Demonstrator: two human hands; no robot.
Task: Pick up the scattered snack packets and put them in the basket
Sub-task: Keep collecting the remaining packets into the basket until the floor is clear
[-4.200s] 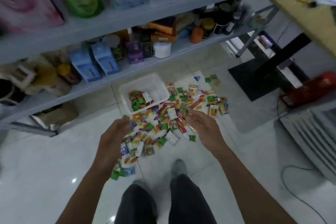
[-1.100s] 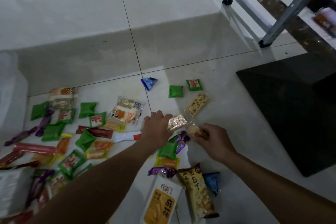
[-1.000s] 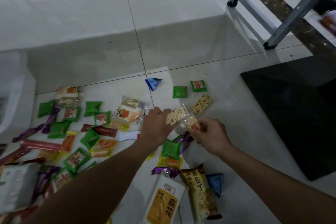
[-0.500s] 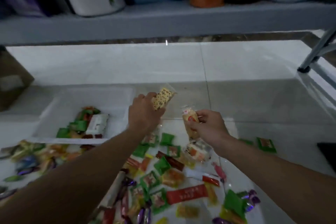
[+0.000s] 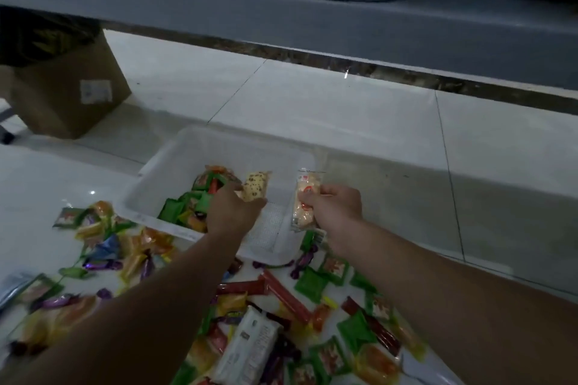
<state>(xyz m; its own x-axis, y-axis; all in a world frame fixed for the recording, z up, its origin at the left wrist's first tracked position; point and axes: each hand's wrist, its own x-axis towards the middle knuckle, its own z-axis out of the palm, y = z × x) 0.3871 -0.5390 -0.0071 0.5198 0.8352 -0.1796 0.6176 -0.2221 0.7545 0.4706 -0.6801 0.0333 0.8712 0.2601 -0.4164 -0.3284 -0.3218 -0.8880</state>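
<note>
The tiled floor (image 5: pixel 312 109) runs beyond and beneath both grips, and a grey shelf (image 5: pixel 281 15) hangs above and past them. A cardboard box (image 5: pixel 68 91) stands well off to the outer side of the left grip. The white basket (image 5: pixel 200 150) lies directly under the left grip (image 5: pixel 231 212), with a small heap of packets already inside, just beyond its knuckles. The scattered packets (image 5: pixel 312 286) lie behind both grips, under the forearms, so most of the job remains.

The left grip pinches a speckled bar packet (image 5: pixel 256 186) above the basket's bare mesh. The right grip (image 5: pixel 336 208) clasps a pale packet (image 5: pixel 304 197) upright, about over the basket's right rim.

The risk is on the right. Let go there, the pale packet could strike the rim and slide out onto the floor. The slick wrappers may also slip early from such light pinches.
</note>
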